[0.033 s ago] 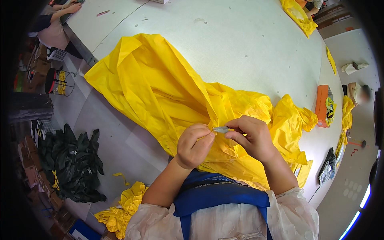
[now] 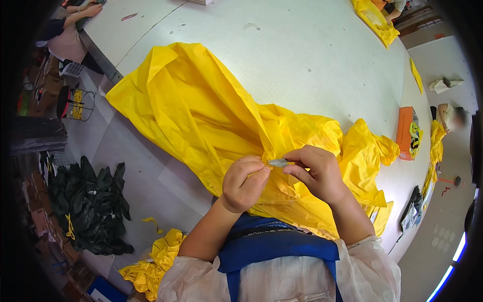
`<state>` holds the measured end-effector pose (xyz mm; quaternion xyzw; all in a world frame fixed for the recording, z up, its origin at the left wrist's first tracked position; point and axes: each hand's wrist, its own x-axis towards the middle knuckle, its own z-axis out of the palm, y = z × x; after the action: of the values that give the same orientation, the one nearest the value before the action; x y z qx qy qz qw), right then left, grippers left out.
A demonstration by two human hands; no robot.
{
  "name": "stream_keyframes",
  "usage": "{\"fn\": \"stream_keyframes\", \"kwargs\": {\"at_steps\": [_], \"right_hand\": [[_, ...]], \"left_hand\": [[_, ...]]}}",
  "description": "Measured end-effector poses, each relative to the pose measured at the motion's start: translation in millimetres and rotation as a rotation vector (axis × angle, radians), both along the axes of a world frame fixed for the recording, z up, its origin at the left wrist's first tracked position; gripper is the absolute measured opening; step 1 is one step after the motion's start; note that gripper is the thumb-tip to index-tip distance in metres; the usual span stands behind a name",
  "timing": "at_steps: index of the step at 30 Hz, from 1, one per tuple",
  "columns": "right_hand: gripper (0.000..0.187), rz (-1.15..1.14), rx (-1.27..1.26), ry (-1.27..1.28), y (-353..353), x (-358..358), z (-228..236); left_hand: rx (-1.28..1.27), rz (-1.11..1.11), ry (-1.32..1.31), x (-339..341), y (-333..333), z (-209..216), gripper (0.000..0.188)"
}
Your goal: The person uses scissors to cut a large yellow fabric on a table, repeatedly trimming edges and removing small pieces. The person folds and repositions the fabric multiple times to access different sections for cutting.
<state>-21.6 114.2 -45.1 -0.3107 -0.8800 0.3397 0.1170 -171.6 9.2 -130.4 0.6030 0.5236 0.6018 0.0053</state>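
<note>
A large sheet of shiny yellow fabric [image 2: 191, 100], perhaps a garment, lies in folds over the table edge in front of me. My left hand [image 2: 244, 186] is closed in a pinch on a bit of this fabric. Close beside it, my right hand [image 2: 317, 171] grips a small grey pointed blade [image 2: 277, 163] between thumb and fingers. The blade's tip reaches the left fingertips, and the rest of the tool is hidden in the right hand. More crumpled yellow fabric [image 2: 367, 161] lies on the table by my right forearm.
An orange box [image 2: 405, 133] stands on the table at right, near clear-wrapped dark packages [image 2: 412, 211]. Dark green garments [image 2: 90, 206] are heaped at lower left, with a yellow bundle [image 2: 153, 267] nearer me. A co-worker's arm [image 2: 78, 17] shows at far left; others work at right.
</note>
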Motion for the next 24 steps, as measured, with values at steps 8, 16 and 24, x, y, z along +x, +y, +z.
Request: {"fn": "stream_keyframes", "kwargs": {"at_steps": [8, 16, 24], "right_hand": [[0.025, -0.112, -0.151, 0.115, 0.0, 5.9, -8.7], [0.024, -0.038, -0.019, 0.066, 0.8, 2.4, -4.5], [0.021, -0.031, 0.091, 0.11, -1.7, 3.2, -9.9]], "left_hand": [[0.007, -0.004, -0.006, 0.3, 2.2, 2.8, 0.022], [0.007, -0.004, -0.002, 0.6, 2.2, 3.6, 0.021], [-0.001, 0.008, -0.035, 2.0, 2.4, 4.7, 0.023]]}}
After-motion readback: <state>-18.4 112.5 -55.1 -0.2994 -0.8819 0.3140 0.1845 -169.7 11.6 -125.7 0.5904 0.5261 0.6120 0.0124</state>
